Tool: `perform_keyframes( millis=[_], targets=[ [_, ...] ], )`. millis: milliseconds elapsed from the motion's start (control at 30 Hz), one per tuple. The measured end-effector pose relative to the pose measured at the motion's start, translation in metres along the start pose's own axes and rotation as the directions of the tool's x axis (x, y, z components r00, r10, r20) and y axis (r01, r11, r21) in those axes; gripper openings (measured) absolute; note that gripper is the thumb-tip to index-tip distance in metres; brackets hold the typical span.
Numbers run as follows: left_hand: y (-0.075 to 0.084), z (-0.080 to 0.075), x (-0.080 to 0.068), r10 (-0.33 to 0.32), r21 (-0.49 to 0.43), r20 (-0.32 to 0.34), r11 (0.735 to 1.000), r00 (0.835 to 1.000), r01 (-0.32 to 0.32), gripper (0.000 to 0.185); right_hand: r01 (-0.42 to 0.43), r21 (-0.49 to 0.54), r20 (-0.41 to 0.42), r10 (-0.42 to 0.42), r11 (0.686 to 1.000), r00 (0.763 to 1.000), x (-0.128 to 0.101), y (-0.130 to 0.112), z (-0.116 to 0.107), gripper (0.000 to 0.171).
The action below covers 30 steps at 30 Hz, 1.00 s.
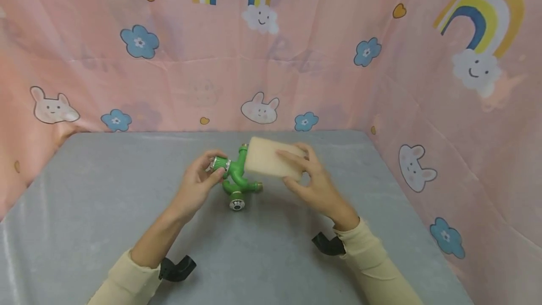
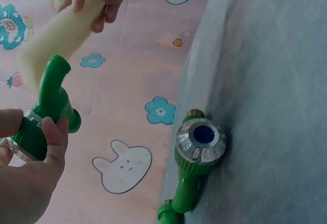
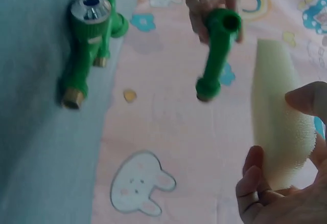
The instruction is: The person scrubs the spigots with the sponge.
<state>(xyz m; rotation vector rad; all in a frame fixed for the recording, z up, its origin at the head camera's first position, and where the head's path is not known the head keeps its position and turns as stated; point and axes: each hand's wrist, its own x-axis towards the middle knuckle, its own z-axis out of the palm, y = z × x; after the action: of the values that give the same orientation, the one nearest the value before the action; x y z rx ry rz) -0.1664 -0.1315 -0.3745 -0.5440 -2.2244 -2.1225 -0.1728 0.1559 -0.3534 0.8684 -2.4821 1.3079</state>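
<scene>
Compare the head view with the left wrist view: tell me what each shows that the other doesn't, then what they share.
Only the head view shows both cream sleeves, the whole grey table and the rainbows on the pink backdrop.

Only the left wrist view shows, close up, the blue centre in the chrome cap of the green tap lying on the table, and the threaded open end of the held green tap.

Both show the left hand gripping one green tap, the right hand holding the cream sponge against it, and a second green tap on the table.

Head view looks down; both wrist views, close, share the green faucet [image 2: 196, 147].
</scene>
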Motion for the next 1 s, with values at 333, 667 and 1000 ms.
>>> perform_keyframes(
  millis=[333,667,1000],
  targets=[
    [0.000,-0.002,0.000,-0.051,-0.264,0.082,0.962,0.995,0.071,0.020,0.037,-0.029,-0.006,-0.038,0.999,0.999,0.001,0.002,0.008,0.056],
    [0.000,-0.002,-0.002,-0.154,-0.470,0.182,0.854,0.971,0.223,0.018,0.155,0.005,-0.001,-0.155,0.988,0.988,-0.003,-0.002,0.003,0.062],
    [0.000,-0.003,-0.003,-0.140,-0.545,0.253,0.797,0.957,0.261,0.026,0.177,-0.094,-0.044,-0.182,0.980,0.982,-0.002,-0.002,0.007,0.066]
  ],
)
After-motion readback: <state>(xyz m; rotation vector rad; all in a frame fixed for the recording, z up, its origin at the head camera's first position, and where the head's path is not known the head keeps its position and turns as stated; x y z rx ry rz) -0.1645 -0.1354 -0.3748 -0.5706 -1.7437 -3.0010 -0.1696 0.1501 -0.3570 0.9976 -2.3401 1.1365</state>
